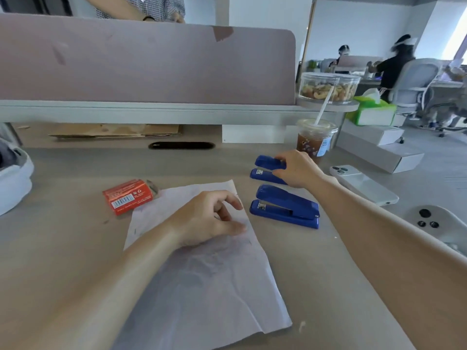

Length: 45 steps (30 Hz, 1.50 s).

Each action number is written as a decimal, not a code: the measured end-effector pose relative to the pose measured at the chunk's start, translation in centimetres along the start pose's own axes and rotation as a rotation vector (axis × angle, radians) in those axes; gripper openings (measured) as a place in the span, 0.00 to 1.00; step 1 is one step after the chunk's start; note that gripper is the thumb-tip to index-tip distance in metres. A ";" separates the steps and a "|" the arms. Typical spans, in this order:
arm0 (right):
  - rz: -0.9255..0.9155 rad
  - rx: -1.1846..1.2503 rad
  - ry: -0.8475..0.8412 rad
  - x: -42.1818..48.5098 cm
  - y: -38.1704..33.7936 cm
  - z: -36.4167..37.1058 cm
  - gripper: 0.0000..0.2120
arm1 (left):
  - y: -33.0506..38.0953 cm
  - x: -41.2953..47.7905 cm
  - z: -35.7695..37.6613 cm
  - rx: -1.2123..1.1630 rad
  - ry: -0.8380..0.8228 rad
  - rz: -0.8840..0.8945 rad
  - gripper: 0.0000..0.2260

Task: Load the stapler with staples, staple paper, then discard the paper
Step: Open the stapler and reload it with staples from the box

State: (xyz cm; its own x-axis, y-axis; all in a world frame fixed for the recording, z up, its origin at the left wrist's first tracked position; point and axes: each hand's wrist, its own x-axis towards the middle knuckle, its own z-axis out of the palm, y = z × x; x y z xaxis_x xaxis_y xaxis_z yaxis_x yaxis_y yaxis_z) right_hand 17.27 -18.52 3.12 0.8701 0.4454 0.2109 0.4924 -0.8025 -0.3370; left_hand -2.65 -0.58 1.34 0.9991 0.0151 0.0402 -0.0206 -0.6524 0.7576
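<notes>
Your right hand [297,169] closes its fingers around the far blue stapler [268,169], behind a second stapler [285,207]; left of that, your loosely curled left hand [208,218] rests on the creased paper [209,286], red staple box [129,197] beyond.

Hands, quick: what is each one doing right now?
Left hand: open, empty, resting on the paper.
Right hand: closed on the far blue stapler.

far blue stapler [267,169]: on desk, top slightly raised. near blue stapler [285,207]: closed, flat. creased white paper [209,274]; red staple box [127,197] touching its corner.
</notes>
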 end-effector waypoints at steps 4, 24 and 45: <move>-0.018 -0.008 0.059 0.3 0.0 0.3 0.12 | -0.2 -0.1 -0.2 -0.006 0.014 -0.005 0.12; -0.344 0.022 -0.014 -15.6 -5.9 -4.9 0.05 | 2.1 -3.0 -0.7 -0.170 0.312 0.106 0.12; -0.476 0.181 -0.103 -16.4 -7.6 -0.6 0.11 | -0.5 -4.9 0.1 0.198 0.027 0.182 0.14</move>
State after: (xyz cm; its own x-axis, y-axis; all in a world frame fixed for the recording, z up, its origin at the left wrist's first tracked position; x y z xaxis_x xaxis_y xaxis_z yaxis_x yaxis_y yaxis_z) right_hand -0.73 -20.01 2.81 0.5419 0.7884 0.2912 0.8216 -0.4241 -0.3810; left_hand -7.56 -0.43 0.71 0.9782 -0.0974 0.1836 -0.1894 -0.7819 0.5940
